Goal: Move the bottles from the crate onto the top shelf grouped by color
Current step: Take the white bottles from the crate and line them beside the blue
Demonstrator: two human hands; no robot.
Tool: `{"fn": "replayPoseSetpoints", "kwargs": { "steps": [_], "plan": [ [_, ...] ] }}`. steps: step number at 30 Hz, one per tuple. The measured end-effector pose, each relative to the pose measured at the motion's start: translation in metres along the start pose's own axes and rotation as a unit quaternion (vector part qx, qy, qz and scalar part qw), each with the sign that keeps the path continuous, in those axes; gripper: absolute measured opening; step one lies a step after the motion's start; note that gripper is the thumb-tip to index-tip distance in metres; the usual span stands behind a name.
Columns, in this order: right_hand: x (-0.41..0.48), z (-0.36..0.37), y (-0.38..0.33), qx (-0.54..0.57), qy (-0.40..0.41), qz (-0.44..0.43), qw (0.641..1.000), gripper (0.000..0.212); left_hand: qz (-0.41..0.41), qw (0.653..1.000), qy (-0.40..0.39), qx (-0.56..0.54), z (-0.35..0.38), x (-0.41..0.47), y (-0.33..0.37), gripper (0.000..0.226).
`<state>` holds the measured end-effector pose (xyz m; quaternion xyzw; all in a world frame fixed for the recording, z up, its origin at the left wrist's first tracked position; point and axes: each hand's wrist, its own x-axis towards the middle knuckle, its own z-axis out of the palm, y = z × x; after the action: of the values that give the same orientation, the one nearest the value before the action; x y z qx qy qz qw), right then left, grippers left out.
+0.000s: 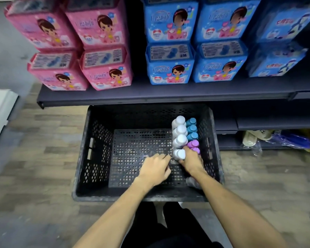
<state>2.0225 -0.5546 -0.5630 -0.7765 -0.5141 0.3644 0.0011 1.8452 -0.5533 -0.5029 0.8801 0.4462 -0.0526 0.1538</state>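
A black perforated crate [95, 145] stands on the floor below the shelf. Along its right wall stand several bottles: a row with white caps [179, 130], three with teal caps [191, 128] and purple-capped ones [193, 144]. My right hand [191, 161] is inside the crate, fingers curled round the nearest white-capped bottle [179, 154]. My left hand [155, 168] reaches in beside it with fingers stretched toward that bottle, holding nothing. A further pale bottle [192, 182] lies partly hidden under my right forearm.
The dark shelf [150, 95] above the crate carries pink packs [104, 68] on the left and blue packs [170, 68] on the right. Lower right shelves hold slippers [250, 138] and blue wrapped goods [292, 140]. A white unit [0, 111] stands at the left.
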Motion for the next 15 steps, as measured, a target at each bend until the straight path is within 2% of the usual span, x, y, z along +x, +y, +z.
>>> {"fn": "replayPoseSetpoints", "kwargs": {
  "steps": [5,8,15],
  "plan": [
    [0.001,0.002,-0.001,0.008,0.034,-0.009,0.999,0.043,-0.008,1.0,-0.02,-0.01,0.011,-0.003,0.002,0.023],
    [-0.001,-0.001,-0.001,-0.003,0.039,-0.043,0.998,0.037,-0.013,1.0,-0.021,-0.017,0.014,-0.004,0.001,0.023],
    [-0.015,-0.022,-0.009,0.019,0.081,-0.12,0.989,0.039,-0.023,0.999,-0.026,-0.012,0.008,-0.008,-0.013,0.024]
  ]
}}
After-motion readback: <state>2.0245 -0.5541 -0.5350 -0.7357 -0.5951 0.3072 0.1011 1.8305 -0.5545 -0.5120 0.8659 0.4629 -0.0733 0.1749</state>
